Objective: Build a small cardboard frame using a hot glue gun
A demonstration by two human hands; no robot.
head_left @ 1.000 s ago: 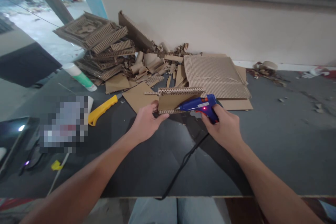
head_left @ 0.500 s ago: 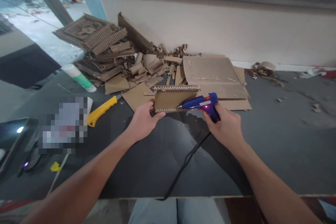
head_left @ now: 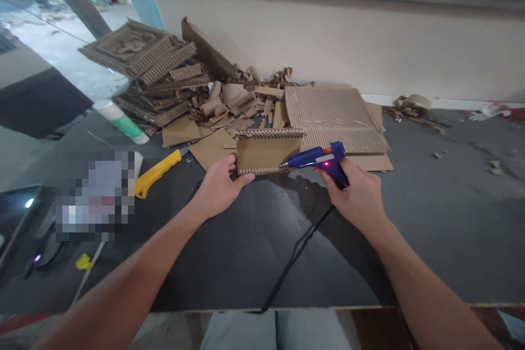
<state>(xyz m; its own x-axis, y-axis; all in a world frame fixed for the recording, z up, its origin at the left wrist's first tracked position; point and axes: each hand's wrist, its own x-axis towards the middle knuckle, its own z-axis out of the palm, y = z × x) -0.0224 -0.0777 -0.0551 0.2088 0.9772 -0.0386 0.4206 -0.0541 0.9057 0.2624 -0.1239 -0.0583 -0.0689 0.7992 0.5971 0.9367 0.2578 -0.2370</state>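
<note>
My left hand (head_left: 221,183) grips the left end of a small cardboard piece (head_left: 268,153), thumb at its near edge. Corrugated strips line that piece's far and near edges. A blue hot glue gun (head_left: 315,157) with a lit red light is in my right hand (head_left: 359,191), fingers wrapped round its handle. Its nozzle tip points left and meets the near corrugated strip, or lies just above it; I cannot tell which. A black cord (head_left: 293,257) runs from the gun toward the table's front edge.
A yellow-handled knife (head_left: 158,173) and a white-green tube (head_left: 122,122) lie at left. Behind them stands a stack of cardboard frames (head_left: 147,65), with scraps (head_left: 229,101) beside it. A corrugated sheet (head_left: 334,117) lies at back right, near the wall.
The glue gun has shifted slightly right along the near strip. My left hand and the cardboard piece have moved a little left, and the piece's inner face shows more.
</note>
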